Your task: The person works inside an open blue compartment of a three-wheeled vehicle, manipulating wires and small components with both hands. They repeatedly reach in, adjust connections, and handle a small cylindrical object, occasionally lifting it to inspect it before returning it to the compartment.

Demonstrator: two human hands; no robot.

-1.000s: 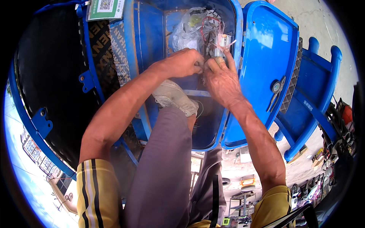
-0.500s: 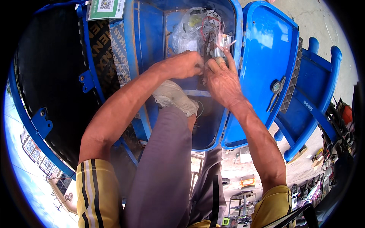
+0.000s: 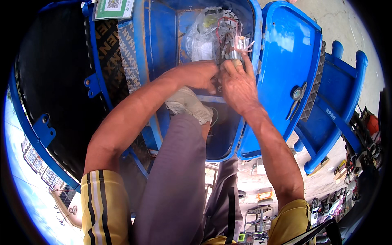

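Inside an open blue metal box (image 3: 161, 45), both my hands meet near the middle. My left hand (image 3: 202, 74) is closed, its fingertips pinching at something small and hidden beside the right hand. My right hand (image 3: 240, 85) curls thumb and fingers toward the same spot; its index finger points up, and a yellowish wrap (image 3: 237, 62) circles one finger. What lies between the fingertips cannot be made out. Just beyond them is a silver finned case (image 3: 240, 43) with pinkish leads. Red wires (image 3: 219, 34) loop beside a clear plastic bag (image 3: 200, 45) and white connectors (image 3: 229, 15).
The blue lid (image 3: 281, 65) is swung out to the right, carrying pliers (image 3: 293, 110) and a small round black object (image 3: 296, 93). My shoe (image 3: 188, 104) rests at the box's near part. A black padded panel (image 3: 53, 90) stands left; blue rails (image 3: 339, 102) stand right.
My left hand has dropped slightly toward me and its fingers have loosened and turned downward. The right hand stays almost in place, shifting only slightly.
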